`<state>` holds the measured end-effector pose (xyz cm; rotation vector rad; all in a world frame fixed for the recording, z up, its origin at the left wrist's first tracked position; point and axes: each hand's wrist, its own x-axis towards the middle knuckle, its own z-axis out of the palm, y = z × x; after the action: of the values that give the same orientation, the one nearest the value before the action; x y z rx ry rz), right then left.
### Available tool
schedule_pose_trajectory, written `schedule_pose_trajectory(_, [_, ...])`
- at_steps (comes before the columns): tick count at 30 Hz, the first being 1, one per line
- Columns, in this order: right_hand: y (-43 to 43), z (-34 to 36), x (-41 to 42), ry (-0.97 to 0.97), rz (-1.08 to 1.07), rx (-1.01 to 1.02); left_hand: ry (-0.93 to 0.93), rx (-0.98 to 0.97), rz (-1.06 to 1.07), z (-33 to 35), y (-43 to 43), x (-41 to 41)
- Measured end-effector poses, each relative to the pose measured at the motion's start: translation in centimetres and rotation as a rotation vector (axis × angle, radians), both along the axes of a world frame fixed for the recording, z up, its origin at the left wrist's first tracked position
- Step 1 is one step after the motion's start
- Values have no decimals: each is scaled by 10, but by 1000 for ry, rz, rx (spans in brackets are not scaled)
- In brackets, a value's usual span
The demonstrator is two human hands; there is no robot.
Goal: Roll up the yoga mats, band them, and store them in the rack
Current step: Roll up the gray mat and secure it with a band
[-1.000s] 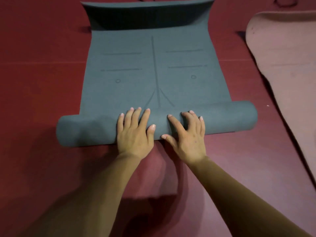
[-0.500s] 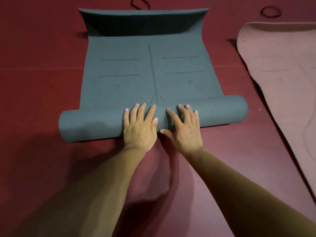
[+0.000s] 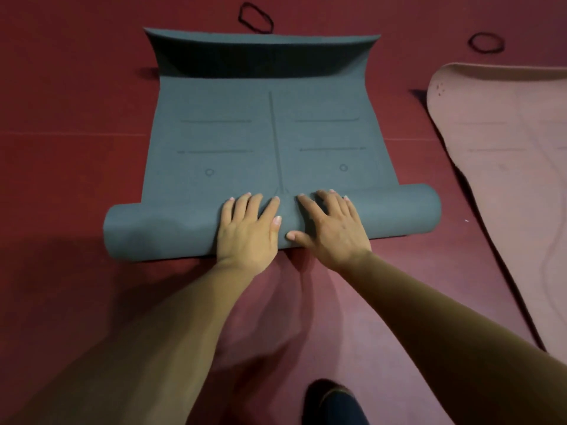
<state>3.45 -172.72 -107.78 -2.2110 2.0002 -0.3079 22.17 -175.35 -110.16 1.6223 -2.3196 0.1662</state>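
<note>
A dark grey yoga mat (image 3: 270, 139) lies on the red floor, its near part wound into a thick roll (image 3: 162, 228) and its far edge curled upward. My left hand (image 3: 248, 228) and my right hand (image 3: 331, 228) lie side by side on the middle of the roll, fingers straight and pressing on top. A pink mat (image 3: 506, 167) lies flat to the right. Two black bands rest on the floor beyond the mats: one band (image 3: 256, 21) behind the grey mat, another band (image 3: 485, 42) near the pink mat.
Red padded floor (image 3: 70, 133) surrounds the mats. A dark knee or foot (image 3: 334, 403) shows at the bottom edge, close behind my arms.
The roll has moved forward over the flat mat, covering more of the printed centre lines. Both hands travelled with it, staying on top.
</note>
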Motion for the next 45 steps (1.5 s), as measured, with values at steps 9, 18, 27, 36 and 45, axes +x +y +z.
schedule_pose_trajectory(9, [-21, -26, 0, -206, -96, -267, 23, -5, -8, 7, -38, -3])
schedule_pose_trajectory(18, [-42, -18, 2, -201, -158, -246, 141, 4, 161, -5, -24, -21])
schedule_pose_trajectory(27, [-50, -28, 0, -114, -128, -236, 206, -9, 123, 3, -52, -19])
schedule_pose_trajectory(36, [-71, -18, -1, -150, -96, -181, 174, 32, 304, -9, -46, -16])
schedule_pose_trajectory(45, [-88, -27, -2, -135, -50, -251, 202, 11, 215, -9, -55, -7])
